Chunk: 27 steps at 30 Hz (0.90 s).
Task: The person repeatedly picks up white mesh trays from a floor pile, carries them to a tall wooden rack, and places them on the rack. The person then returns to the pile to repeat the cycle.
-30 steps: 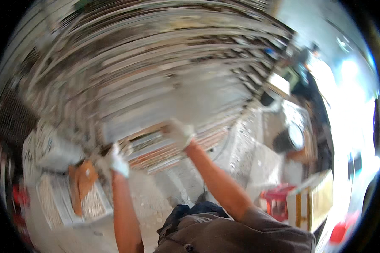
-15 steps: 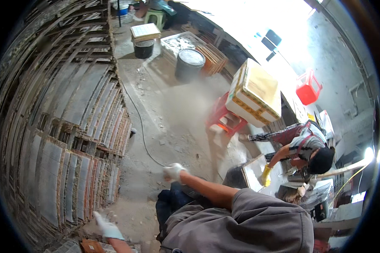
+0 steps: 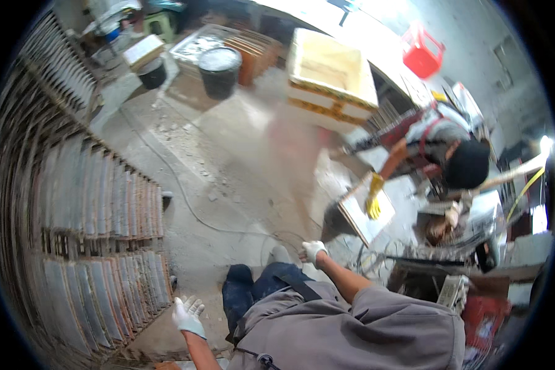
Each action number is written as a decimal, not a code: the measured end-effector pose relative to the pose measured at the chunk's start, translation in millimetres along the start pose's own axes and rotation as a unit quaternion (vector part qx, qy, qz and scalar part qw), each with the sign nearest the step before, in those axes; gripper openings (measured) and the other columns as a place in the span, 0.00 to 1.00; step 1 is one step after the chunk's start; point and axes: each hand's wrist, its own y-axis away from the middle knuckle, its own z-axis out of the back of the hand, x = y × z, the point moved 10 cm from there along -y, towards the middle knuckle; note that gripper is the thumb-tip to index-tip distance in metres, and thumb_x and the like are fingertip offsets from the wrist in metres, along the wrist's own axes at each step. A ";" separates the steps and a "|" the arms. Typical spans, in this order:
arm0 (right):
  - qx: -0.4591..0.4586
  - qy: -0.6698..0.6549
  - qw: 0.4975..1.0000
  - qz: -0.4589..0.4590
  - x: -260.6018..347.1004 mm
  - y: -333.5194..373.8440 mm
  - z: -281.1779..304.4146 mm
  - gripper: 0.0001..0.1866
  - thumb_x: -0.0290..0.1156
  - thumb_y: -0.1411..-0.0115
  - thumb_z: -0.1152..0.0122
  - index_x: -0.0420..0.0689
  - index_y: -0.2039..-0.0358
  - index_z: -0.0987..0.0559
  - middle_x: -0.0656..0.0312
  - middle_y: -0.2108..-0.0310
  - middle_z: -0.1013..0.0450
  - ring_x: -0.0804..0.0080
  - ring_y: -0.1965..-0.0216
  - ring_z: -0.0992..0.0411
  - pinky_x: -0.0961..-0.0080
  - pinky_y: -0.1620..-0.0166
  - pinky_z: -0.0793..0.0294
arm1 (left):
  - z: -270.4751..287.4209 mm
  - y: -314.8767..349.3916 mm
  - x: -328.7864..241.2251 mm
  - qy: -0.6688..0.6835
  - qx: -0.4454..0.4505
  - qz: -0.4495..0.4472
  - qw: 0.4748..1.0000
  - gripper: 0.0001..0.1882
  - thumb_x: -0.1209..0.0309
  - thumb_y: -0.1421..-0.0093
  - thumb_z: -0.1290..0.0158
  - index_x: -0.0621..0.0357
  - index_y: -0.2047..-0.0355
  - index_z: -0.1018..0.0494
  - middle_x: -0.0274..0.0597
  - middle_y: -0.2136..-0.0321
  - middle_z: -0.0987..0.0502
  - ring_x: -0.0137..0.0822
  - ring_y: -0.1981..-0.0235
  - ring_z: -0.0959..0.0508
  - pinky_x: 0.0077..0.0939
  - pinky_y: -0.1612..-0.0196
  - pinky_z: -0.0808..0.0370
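Standing beside rack of grey slabs (image 3: 105, 246) at 9 o'clock; left hand (image 3: 188, 316) gloved, fingers spread, empty, just off rack's near end. Right hand (image 3: 313, 251) gloved, loosely curled, holding nothing, hangs over dusty floor (image 3: 240, 160). Co-worker's yellow-gloved hand (image 3: 374, 197) at 2 o'clock grips flat board (image 3: 364, 213). Best square up to rack, watch cable (image 3: 185, 191).

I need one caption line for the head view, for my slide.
Gloved left hand open near racked tiles; gloved right hand empty over dusty floor.

Tile racks (image 3: 98, 246) stood left of the cable (image 3: 185, 197) on the floor, bucket (image 3: 219, 71) behind it, large box (image 3: 330, 77) right of the bucket, co-worker (image 3: 444, 154) farther right.
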 end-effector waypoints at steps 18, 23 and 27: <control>-0.282 -0.438 0.847 -0.107 -129.7 196.6 112.9 0.17 0.36 0.44 0.56 0.38 0.58 0.35 0.48 0.63 0.31 0.57 0.67 0.29 0.62 0.67 0.28 | -283.9 23.5 80.5 -0.379 0.324 0.056 0.865 0.20 0.60 0.41 0.60 0.68 0.59 0.40 0.57 0.64 0.31 0.44 0.70 0.27 0.33 0.72 0.26; -0.337 -0.478 0.792 -0.177 -194.8 246.8 74.2 0.18 0.35 0.44 0.55 0.39 0.54 0.37 0.48 0.61 0.32 0.54 0.65 0.29 0.59 0.65 0.29 | -337.3 34.9 112.1 -0.418 0.370 0.084 0.825 0.18 0.61 0.41 0.59 0.65 0.61 0.38 0.54 0.67 0.30 0.42 0.72 0.26 0.32 0.74 0.26; -0.358 -0.509 0.759 -0.190 -214.2 260.8 65.0 0.18 0.34 0.44 0.53 0.40 0.55 0.37 0.47 0.60 0.33 0.53 0.66 0.30 0.58 0.66 0.29 | -347.4 45.3 131.8 -0.450 0.383 0.097 0.801 0.16 0.62 0.42 0.58 0.63 0.61 0.39 0.53 0.67 0.30 0.42 0.72 0.26 0.32 0.75 0.27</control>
